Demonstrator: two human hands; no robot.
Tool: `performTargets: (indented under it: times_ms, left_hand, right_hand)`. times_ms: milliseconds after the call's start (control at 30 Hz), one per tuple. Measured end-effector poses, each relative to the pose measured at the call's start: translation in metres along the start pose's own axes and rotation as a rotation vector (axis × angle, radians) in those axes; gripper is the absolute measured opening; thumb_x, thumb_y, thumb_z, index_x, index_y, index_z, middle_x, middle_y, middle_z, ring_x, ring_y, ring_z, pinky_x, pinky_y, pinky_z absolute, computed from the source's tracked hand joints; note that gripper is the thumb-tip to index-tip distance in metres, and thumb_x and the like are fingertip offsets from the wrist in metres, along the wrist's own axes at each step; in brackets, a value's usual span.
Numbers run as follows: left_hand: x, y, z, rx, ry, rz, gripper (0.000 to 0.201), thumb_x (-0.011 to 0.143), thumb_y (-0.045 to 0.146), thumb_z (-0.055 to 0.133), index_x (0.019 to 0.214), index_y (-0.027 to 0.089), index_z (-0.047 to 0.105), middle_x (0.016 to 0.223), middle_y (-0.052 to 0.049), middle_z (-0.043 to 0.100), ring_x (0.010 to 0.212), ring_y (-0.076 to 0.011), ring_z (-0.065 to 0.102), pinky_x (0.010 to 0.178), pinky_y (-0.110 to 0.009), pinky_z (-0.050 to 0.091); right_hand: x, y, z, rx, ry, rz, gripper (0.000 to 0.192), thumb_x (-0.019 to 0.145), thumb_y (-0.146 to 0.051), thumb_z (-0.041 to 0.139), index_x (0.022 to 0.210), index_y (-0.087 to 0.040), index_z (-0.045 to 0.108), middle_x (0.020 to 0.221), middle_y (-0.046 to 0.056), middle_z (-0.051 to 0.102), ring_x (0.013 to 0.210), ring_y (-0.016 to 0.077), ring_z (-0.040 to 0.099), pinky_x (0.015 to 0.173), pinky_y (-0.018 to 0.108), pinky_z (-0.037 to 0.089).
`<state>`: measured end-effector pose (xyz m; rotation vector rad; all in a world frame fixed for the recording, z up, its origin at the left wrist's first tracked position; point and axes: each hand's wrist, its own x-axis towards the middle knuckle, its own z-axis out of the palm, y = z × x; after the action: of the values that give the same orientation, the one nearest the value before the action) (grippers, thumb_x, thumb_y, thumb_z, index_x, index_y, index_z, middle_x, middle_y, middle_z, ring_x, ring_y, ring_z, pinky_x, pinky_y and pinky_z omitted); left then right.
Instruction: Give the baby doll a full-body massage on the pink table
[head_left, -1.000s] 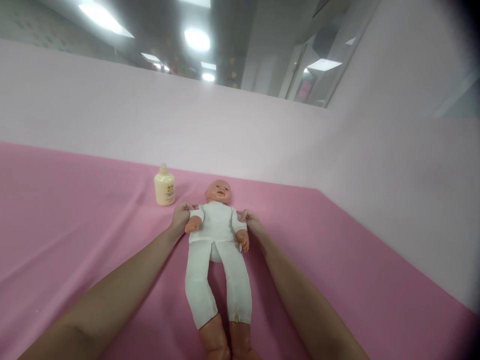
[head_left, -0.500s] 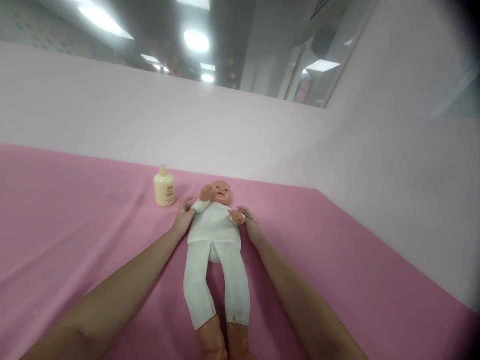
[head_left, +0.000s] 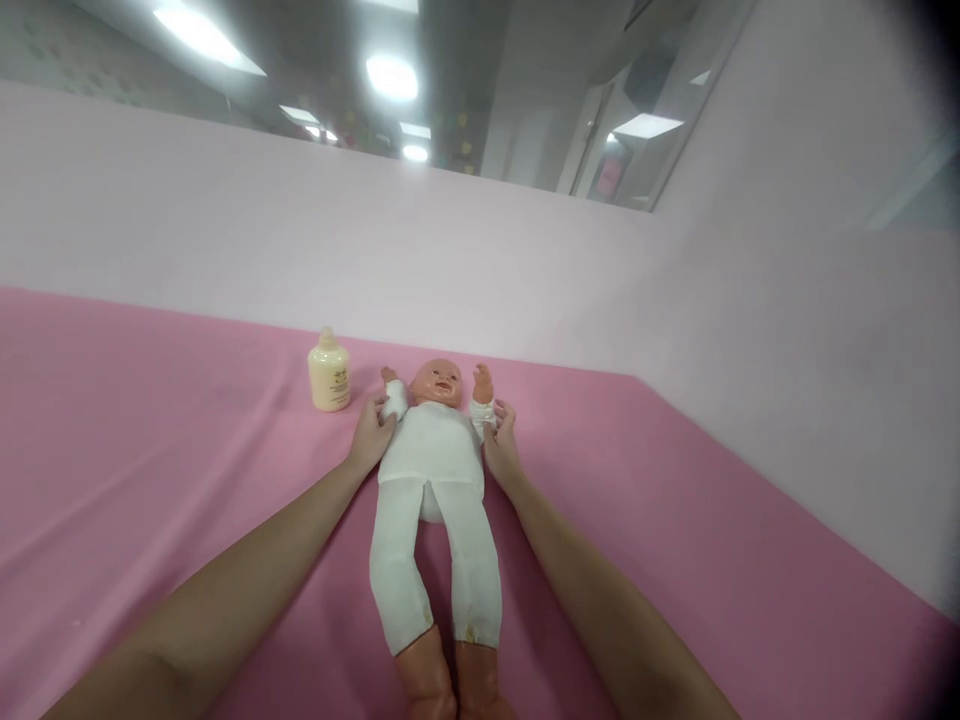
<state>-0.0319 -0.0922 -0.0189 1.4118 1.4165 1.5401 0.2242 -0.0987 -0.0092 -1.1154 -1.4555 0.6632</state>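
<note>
A baby doll (head_left: pixel 431 470) in a white suit lies on its back on the pink cloth (head_left: pixel 150 480), head away from me, feet near the bottom edge. Both of its arms point up beside its head. My left hand (head_left: pixel 371 435) grips the doll's arm on the left side at the sleeve. My right hand (head_left: pixel 501 440) grips the other arm at the sleeve. A cream lotion bottle (head_left: pixel 328 372) stands upright just left of the doll's head, close to my left hand.
A pale pink wall (head_left: pixel 450 260) rises behind the doll and bends round along the right side (head_left: pixel 825 380). The pink cloth spreads wide to the left and right of the doll. Ceiling lights show above the wall.
The doll's arms went from lying down at its sides, through a bent pose over the chest, to raised beside its head. My hands moved up with them.
</note>
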Motion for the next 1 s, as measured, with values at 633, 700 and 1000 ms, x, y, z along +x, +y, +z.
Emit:
performTargets:
  times_ms: [633,700,1000]
  left_hand:
    - [0.003,-0.006,-0.003,0.207,-0.066,-0.095,0.047,0.085,0.031,0.055,0.13,0.02,0.054,0.129,-0.012,0.065,0.117,-0.0301,0.06,0.098,-0.043,0.045]
    - [0.003,-0.007,-0.004,0.185,-0.061,-0.109,0.047,0.083,0.033,0.059,0.129,0.022,0.055,0.125,-0.011,0.067,0.113,-0.0297,0.062,0.096,-0.043,0.046]
    - [0.006,-0.01,0.0,-0.309,0.016,-0.068,0.059,0.07,0.018,0.069,0.126,0.02,0.05,0.133,-0.013,0.062,0.12,-0.0258,0.06,0.097,-0.039,0.048]
  right_hand:
    - [0.007,0.011,-0.006,-0.244,-0.11,0.096,0.061,0.09,-0.039,0.04,0.149,-0.024,0.042,0.154,0.004,0.043,0.145,0.0248,0.037,0.121,0.045,0.026]
    - [0.006,0.01,-0.007,-0.219,-0.101,0.146,0.063,0.088,-0.039,0.044,0.15,-0.024,0.04,0.156,0.004,0.041,0.146,0.0258,0.035,0.122,0.047,0.025]
    - [0.014,0.022,-0.007,0.096,0.006,0.214,0.075,0.074,-0.026,0.061,0.146,-0.024,0.041,0.148,0.008,0.05,0.135,0.0274,0.049,0.113,0.047,0.041]
